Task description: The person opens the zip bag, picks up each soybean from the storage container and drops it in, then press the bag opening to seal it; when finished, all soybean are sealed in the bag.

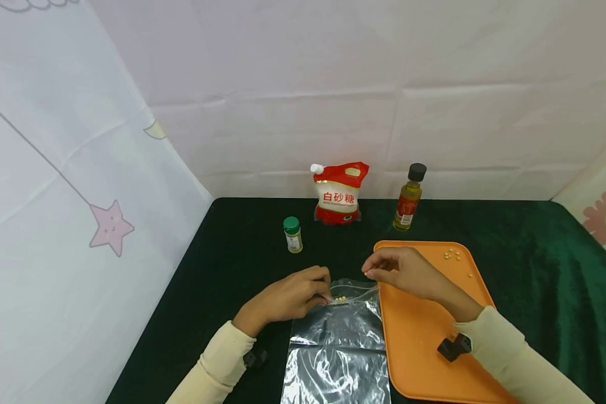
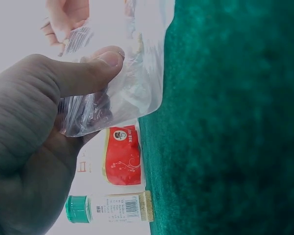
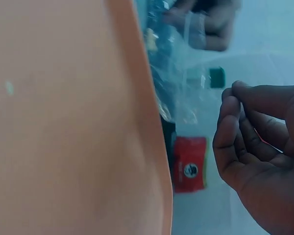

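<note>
My left hand [image 1: 295,294] pinches the top corner of a clear zip-lock bag [image 1: 335,365] between thumb and fingers. The thumb pressing the plastic shows close up in the left wrist view. The bag lies flat with its mouth parted, and several yellow soybeans [image 1: 340,298] sit just inside. Over the left rim of the orange tray [image 1: 409,348], my right hand [image 1: 404,272] has thumb and fingertips together on one small pale soybean [image 1: 366,274]. In the right wrist view the fingers hide that bean. More soybeans [image 1: 448,255] lie at the tray's far right corner.
Behind the hands stand a green-capped shaker bottle [image 1: 293,235], a red and white sugar pouch [image 1: 338,193] with a white spout, and a black-capped oil bottle [image 1: 409,199]. A dark green cloth [image 1: 252,235] covers the table, with white fabric behind and at left.
</note>
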A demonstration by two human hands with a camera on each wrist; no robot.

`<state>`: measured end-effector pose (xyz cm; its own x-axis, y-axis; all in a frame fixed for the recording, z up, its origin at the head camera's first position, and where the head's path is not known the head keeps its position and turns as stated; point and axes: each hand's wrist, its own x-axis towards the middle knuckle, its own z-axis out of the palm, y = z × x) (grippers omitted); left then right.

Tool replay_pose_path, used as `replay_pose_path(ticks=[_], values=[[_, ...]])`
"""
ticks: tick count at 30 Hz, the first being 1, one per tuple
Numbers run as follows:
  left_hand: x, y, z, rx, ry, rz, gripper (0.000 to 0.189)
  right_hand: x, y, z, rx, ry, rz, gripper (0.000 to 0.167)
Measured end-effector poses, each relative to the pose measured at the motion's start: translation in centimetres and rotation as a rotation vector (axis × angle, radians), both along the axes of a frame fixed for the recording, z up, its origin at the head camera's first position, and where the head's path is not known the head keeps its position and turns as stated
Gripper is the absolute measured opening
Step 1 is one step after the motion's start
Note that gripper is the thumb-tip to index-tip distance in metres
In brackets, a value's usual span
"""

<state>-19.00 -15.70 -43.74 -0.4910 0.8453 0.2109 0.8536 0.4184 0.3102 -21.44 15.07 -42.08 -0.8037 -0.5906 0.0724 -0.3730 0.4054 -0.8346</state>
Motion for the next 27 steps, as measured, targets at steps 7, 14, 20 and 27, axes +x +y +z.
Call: replay_pose_path(ticks=[7, 14, 20, 27], values=[[0.0, -0.1, 0.0, 0.004, 0.008, -0.008, 0.009, 0.9, -2.0, -0.6, 0.077, 0.082, 0.053, 0.013], [0.0, 0.0, 0.1, 0.007, 0.000, -0.009, 0.009, 1.0, -1.1, 0.4, 0.106, 0.120, 0.021, 0.012], [0.1, 0.0, 0.1, 0.000, -0.003, -0.007, 0.009, 0.0, 1.5, 1.8, 0.261, 0.321, -0.058, 0.008], [0.1, -0.1, 0.1, -0.004, -0.004, -0.004, 0.009, -2.0, 6.4, 2.8, 0.561, 0.390, -0.164, 0.007]])
